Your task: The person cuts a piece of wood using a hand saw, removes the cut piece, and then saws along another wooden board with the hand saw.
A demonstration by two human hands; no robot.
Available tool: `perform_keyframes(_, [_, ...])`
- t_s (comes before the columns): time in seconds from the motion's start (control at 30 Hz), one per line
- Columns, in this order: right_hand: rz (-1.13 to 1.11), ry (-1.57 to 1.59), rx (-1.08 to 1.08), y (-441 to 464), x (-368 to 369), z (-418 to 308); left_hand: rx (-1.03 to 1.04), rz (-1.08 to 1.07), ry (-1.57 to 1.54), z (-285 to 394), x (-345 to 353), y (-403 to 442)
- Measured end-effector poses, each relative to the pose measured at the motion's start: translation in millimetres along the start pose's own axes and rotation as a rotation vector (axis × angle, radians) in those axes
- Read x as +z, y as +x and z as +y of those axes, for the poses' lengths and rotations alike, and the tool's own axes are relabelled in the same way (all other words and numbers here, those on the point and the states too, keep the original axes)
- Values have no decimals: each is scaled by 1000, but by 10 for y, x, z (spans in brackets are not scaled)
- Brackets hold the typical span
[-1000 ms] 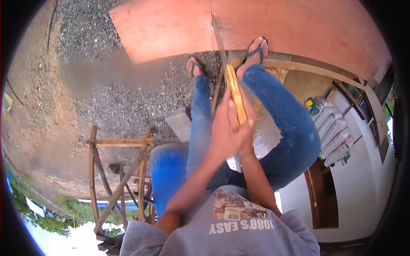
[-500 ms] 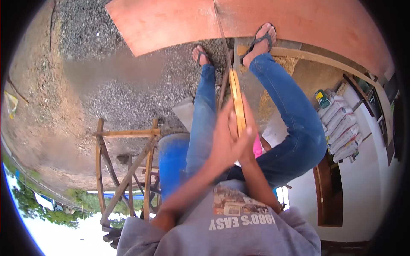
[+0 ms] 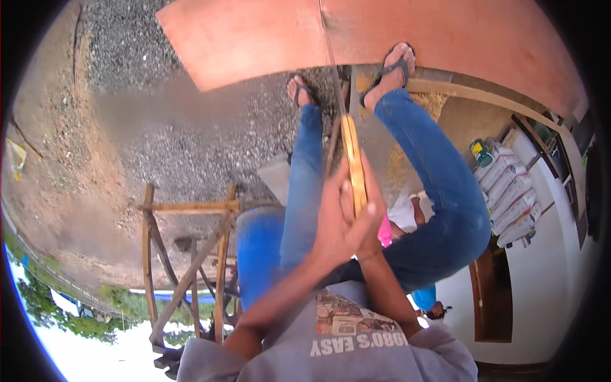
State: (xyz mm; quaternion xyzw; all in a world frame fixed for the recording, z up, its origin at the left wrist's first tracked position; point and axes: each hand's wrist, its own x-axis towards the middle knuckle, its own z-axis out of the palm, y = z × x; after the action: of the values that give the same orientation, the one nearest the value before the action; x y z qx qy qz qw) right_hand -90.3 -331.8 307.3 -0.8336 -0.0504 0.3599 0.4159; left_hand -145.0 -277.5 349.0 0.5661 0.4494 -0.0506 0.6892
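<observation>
A handsaw with a yellow wooden handle (image 3: pixel 351 149) points away from my body. My left hand (image 3: pixel 336 219) is wrapped round the lower handle from the left side. On its right side, my right hand (image 3: pixel 369 219) grips the same handle, partly overlapped by the left. The thin saw blade (image 3: pixel 334 70) runs up to a slit in a reddish plywood sheet (image 3: pixel 254 38). My right foot (image 3: pixel 396 67), in a black flip-flop, rests on the sheet near its edge. My left foot (image 3: pixel 299 91) is on the gravel.
A blue barrel (image 3: pixel 259 254) and a wooden trestle (image 3: pixel 191 207) stand at left. A grey block (image 3: pixel 275 178) lies by my left leg. Stacked sacks (image 3: pixel 512 197) are by the white wall at right. Parts of people show behind my right leg, one in a blue top (image 3: pixel 424 298).
Both hands and the saw first moved slightly right, then a little back toward my body. The view has shifted, and people have come into sight behind my right leg.
</observation>
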Motion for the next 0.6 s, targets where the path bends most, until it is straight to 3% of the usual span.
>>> perform_keyframes(0.07, [47, -25, -126, 650, 315, 69, 43, 111, -3, -194, -17, 872])
perform_keyframes(0.1, [-27, -77, -152, 1096, 450, 343, -39, 91, -37, -289, -104, 1296])
perform_keyframes(0.13, [-71, -103, -98, 1199, 460, 351, 44, 134, -138, -377, -61, 1669])
perform_keyframes(0.2, [-119, -169, -56, 1289, 427, 262, -78, 82, -114, -69, -148, 1468])
perform_keyframes(0.27, [61, -29, -166, 512, 194, -14, -18, 109, -79, -161, 29, 710])
perform_keyframes(0.33, [90, -60, -34, -199, -50, 49, -49, 27, 9, -97, 103, 0])
perform_keyframes(0.43, [114, -116, -94, 84, 67, 149, 38, 37, -67, -185, 87, 291])
perform_keyframes(0.47, [70, -138, -131, 427, 166, 193, -76, 83, -70, -173, 89, 744])
perform_keyframes(0.5, [19, -160, -170, 957, 331, 292, -15, 127, 2, -276, 35, 1196])
perform_keyframes(0.57, [-77, -38, -59, 1388, 459, 315, -72, 124, -55, -256, -71, 1747])
perform_keyframes(0.6, [-61, -23, -44, 1263, 392, 265, -71, 132, -53, -242, -34, 1532])
